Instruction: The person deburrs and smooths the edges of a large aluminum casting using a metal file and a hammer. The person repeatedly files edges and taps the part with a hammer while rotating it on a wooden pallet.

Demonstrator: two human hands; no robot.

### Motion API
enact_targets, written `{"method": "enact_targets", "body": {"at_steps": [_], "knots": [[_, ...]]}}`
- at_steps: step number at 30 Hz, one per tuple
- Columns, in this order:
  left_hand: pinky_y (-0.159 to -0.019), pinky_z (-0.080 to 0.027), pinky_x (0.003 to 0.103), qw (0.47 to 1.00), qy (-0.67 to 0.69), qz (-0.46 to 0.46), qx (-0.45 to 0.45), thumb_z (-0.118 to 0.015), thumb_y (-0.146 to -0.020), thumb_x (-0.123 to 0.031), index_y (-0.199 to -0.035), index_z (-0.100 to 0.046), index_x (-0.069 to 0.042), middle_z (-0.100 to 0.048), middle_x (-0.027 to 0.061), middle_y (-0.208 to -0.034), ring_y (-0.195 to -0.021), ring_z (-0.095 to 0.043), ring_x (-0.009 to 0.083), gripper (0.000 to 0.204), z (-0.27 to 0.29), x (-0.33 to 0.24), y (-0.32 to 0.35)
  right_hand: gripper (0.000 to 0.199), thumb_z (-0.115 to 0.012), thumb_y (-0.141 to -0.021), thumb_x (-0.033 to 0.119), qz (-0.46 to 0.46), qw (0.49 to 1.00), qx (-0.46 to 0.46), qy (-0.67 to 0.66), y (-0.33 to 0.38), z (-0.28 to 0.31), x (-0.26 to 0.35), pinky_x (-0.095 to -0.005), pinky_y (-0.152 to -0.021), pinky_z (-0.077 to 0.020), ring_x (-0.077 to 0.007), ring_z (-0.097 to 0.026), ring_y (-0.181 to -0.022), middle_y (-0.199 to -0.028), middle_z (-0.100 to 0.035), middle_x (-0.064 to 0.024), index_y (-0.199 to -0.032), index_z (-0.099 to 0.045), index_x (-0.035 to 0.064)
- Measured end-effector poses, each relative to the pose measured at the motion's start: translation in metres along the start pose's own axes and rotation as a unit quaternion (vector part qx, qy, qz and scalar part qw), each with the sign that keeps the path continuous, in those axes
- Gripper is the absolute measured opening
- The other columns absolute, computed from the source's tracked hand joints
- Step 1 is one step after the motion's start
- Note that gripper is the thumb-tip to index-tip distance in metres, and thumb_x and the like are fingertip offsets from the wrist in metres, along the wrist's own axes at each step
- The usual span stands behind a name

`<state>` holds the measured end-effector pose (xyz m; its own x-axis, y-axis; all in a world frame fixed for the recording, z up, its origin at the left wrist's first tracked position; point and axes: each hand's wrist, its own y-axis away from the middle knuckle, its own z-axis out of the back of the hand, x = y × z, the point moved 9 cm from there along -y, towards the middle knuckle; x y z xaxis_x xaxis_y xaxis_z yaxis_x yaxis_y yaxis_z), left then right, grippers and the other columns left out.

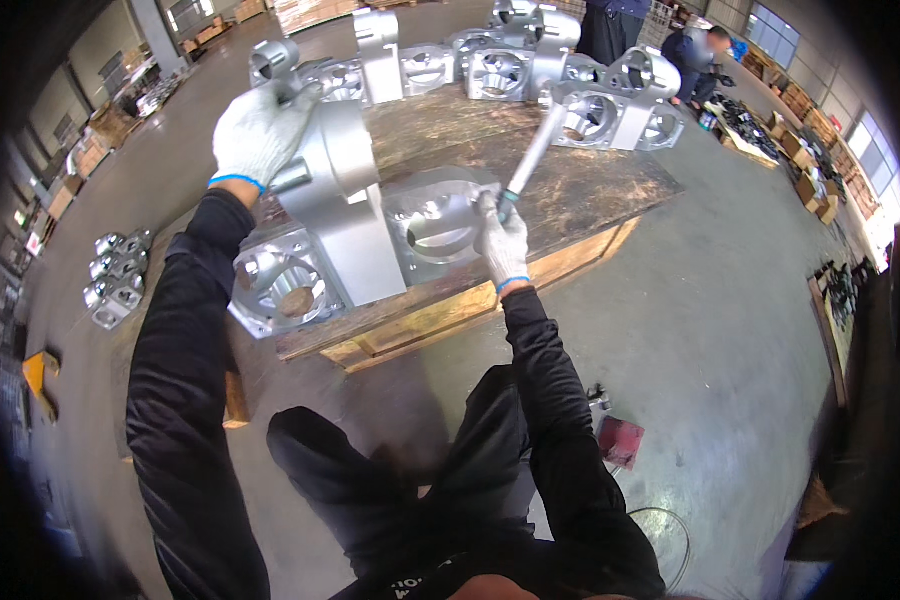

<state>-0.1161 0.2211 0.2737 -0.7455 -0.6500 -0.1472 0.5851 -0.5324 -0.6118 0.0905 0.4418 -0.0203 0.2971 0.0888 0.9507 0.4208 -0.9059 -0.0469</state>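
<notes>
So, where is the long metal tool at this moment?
In the head view, the long metal tool is right of centre, gripped by the right hand, over the wooden pallet beside the metal casting.

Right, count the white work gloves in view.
2. One glove on the left hand grips the upright metal casting; the other on the right hand holds a tool.

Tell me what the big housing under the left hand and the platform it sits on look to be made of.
Housing: looks like cast or machined metal, probably aluminium, with a pale silver matte sheen and bright bored openings. Platform: wood, a dark stained top over pale raw board edges. The left hand rests on the housing's top.
</notes>
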Motion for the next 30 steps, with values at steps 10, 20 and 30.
{"method": "enact_targets", "body": {"at_steps": [10,20,30], "knots": [[-0.098,-0.048,0.039,0.986,0.094,-0.124,0.065,-0.053,-0.102,-0.037,-0.128,-0.061,-0.003,-0.065,0.0226,-0.125,-0.118,-0.062,0.0365,0.044,-0.012,0.059,0.006,0.044,-0.075,-0.092,0.038,-0.035,0.999,-0.01,0.024,0.162,-0.016,-0.036,-0.0333,-0.065,-0.0544,-0.0146,-0.064,-0.073,-0.082,-0.071,-0.0061,-0.118,-0.067,0.0029],[-0.106,-0.04,0.033,0.959,0.281,-0.003,0.031,-0.049,-0.105,-0.035,-0.134,-0.057,0.005,-0.063,0.0187,-0.131,-0.12,-0.057,0.0232,0.051,-0.068,0.167,0.006,0.045,-0.079,-0.089,0.027,0.055,0.985,0.099,0.129,0.207,-0.044,-0.034,-0.0311,-0.077,-0.0536,-0.013,-0.069,-0.084,-0.093,-0.075,-0.0099,-0.122,-0.064,-0.0011],[-0.09,-0.047,0.04,0.975,0.213,0.055,0.017,-0.047,-0.103,-0.044,-0.121,-0.063,0.005,-0.069,0.0214,-0.109,-0.098,-0.063,0.0313,0.055,-0.068,0.169,0.005,0.05,-0.079,-0.088,0.032,0.134,0.962,0.045,0.235,0.211,-0.039,-0.026,-0.0331,-0.073,-0.0546,-0.0181,-0.072,-0.081,-0.09,-0.075,-0.0133,-0.123,-0.064,0.0003]]}}
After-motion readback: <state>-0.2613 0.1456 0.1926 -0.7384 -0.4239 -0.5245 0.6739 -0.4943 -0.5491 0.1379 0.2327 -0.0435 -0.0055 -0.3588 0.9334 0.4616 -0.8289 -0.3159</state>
